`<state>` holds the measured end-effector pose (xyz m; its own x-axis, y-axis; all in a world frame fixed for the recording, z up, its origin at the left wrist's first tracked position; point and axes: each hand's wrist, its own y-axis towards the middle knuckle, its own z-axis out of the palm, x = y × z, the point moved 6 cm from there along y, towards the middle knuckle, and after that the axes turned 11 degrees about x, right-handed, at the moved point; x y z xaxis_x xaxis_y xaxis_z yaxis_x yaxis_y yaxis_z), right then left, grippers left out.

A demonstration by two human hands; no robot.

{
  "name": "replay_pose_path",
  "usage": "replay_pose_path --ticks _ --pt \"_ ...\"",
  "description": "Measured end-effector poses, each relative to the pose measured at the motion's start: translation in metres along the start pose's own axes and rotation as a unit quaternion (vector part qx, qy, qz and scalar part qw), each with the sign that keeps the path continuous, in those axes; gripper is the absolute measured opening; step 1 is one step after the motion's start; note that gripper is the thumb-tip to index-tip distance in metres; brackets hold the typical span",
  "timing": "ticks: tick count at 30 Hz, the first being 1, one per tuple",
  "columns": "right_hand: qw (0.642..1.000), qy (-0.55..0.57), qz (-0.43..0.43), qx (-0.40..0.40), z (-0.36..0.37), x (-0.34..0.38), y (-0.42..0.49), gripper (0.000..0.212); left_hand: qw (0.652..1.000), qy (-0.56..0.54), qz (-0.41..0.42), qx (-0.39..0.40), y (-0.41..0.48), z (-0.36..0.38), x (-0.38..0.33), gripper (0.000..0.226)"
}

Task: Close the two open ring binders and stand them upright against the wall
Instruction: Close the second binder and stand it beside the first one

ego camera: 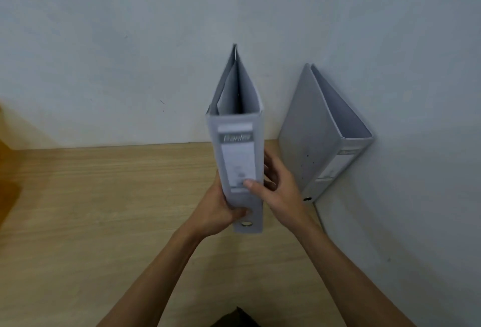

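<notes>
A light wooden table (104,196) meets the wall (130,53). One closed grey binder (312,149) stands on it at the right, upright, in the corner against the wall.

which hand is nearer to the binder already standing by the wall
Right. The right hand grips the held binder on the side facing the standing binder; the left hand is on the far side.

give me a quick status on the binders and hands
Both hands, left and right, grip second binder, closed, upright. First binder already standing at wall. Nothing in the way.
</notes>
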<state>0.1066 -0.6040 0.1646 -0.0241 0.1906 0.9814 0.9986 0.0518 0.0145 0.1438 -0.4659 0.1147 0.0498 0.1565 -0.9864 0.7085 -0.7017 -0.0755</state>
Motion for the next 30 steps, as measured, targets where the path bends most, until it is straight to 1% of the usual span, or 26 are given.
replay_pose_path --ticks 2,3,5,9,12,15,17,19,21,23,27,30 --pt "1.000 -0.010 0.008 0.017 -0.004 -0.009 -0.007 0.085 1.000 0.023 -0.002 -0.012 0.005 0.003 0.005 0.066" --pt "1.000 -0.009 0.015 0.022 -0.007 -0.014 -0.012 0.085 1.000 0.029 -0.003 -0.010 0.007 0.006 0.007 0.065" --pt "1.000 -0.003 0.028 0.013 -0.015 -0.026 -0.021 0.081 0.999 0.038 -0.009 -0.008 0.011 0.015 0.010 0.072" --pt "0.998 -0.004 0.058 -0.024 -0.037 -0.047 -0.042 0.072 0.999 0.041 -0.012 0.010 0.021 0.043 0.004 0.093" --pt "0.996 0.007 0.063 -0.064 -0.059 -0.057 -0.054 0.061 0.997 0.076 -0.004 0.021 0.035 0.056 -0.001 0.108" --pt "0.993 0.003 0.062 -0.097 -0.079 -0.058 -0.060 0.054 0.997 0.077 -0.007 0.029 0.052 0.067 0.000 0.120" --pt "0.991 0.007 0.061 -0.120 -0.091 -0.058 -0.062 0.054 0.997 0.069 -0.004 0.020 0.064 0.075 0.001 0.120" --pt "0.985 0.011 0.057 -0.160 -0.103 -0.061 -0.064 0.051 0.998 0.069 -0.001 0.010 0.075 0.082 0.001 0.120" --pt "0.977 0.018 0.056 -0.207 -0.114 -0.063 -0.067 0.044 0.997 0.076 0.002 0.003 0.086 0.087 -0.002 0.121" --pt "0.969 0.002 0.056 -0.242 -0.123 -0.061 -0.068 0.036 0.997 0.078 0.003 0.003 0.097 0.089 -0.006 0.124" --pt "0.955 -0.025 0.068 -0.288 -0.137 -0.059 -0.061 0.027 0.996 0.085 -0.001 0.023 0.115 0.091 -0.013 0.128" --pt "0.949 -0.037 0.079 -0.302 -0.145 -0.062 -0.053 0.016 0.995 0.098 -0.017 0.021 0.125 0.091 -0.013 0.129"
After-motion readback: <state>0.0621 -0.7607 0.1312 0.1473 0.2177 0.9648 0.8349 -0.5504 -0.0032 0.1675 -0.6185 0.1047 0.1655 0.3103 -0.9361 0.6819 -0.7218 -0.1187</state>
